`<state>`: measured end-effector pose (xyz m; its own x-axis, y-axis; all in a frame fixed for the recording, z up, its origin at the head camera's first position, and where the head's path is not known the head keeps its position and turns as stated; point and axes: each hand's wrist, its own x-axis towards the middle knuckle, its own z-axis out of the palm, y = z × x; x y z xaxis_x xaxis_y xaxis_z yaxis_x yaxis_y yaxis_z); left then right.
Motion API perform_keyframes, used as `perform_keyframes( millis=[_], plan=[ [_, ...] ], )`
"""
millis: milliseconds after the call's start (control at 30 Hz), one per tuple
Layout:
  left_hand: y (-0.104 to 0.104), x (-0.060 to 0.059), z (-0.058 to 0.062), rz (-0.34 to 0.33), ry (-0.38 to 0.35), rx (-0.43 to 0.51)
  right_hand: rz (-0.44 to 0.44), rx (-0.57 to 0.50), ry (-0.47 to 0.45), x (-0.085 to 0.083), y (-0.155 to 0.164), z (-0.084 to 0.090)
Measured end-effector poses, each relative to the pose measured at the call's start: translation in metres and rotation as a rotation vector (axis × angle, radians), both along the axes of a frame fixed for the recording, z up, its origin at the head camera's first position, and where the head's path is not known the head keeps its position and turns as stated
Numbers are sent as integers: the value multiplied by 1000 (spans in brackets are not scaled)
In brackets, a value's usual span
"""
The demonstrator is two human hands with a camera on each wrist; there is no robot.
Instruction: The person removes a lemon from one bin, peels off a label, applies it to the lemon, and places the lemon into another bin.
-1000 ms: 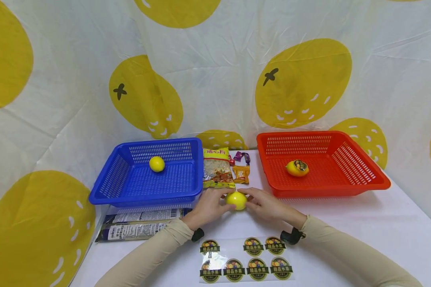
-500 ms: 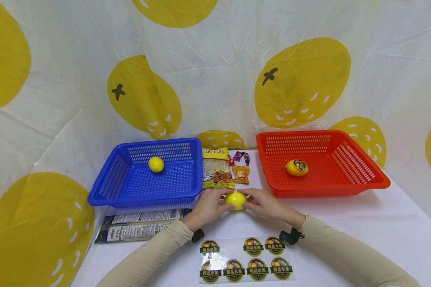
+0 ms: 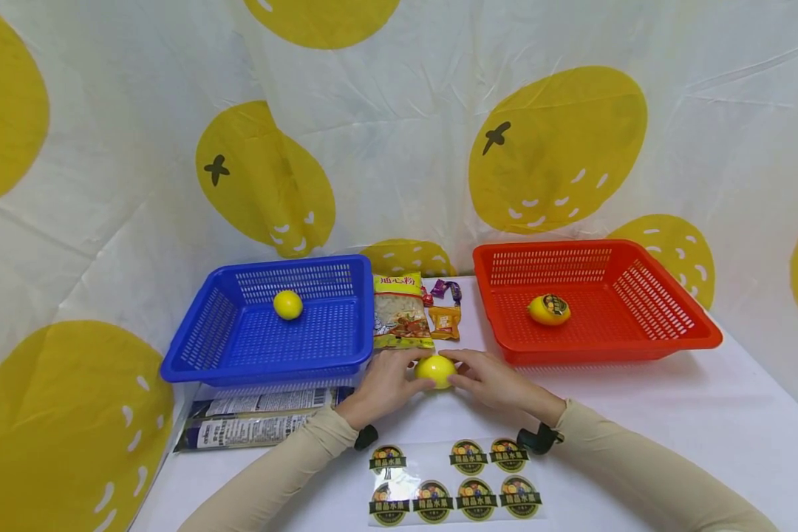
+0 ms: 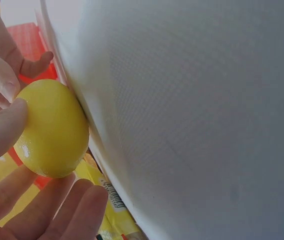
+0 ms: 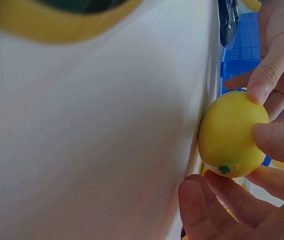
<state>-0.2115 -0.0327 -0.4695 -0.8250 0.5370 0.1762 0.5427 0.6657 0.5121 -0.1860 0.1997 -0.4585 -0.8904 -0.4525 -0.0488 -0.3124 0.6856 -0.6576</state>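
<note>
Hands [image 3: 386, 380] unmoved, gripping lemon [image 3: 435, 372] — stickers [image 3: 433, 502] read "精品水果"

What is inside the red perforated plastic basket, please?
Inside the basket lies one oval yellow fruit bearing a round dark sticker. The fruit's underside and the floor patch beneath it are covered and cannot be seen.

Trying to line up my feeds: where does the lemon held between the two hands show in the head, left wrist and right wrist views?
Head: the lemon is below centre, slightly right.
Left wrist: the lemon is left of centre, near mid-height.
Right wrist: the lemon is right of centre, near mid-height.
Shared landmark: the left hand, touching the lemon in all three views.
</note>
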Motion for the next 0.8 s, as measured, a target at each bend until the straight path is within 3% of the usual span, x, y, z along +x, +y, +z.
perform_keyframes(
  millis=[400, 800],
  plan=[
    [3, 7, 2, 49, 51, -48, -19, -14, 19, 5, -2, -2],
    [-5, 14, 5, 64, 58, -18, -61, -1, 43, 17, 5, 7]
  ],
)
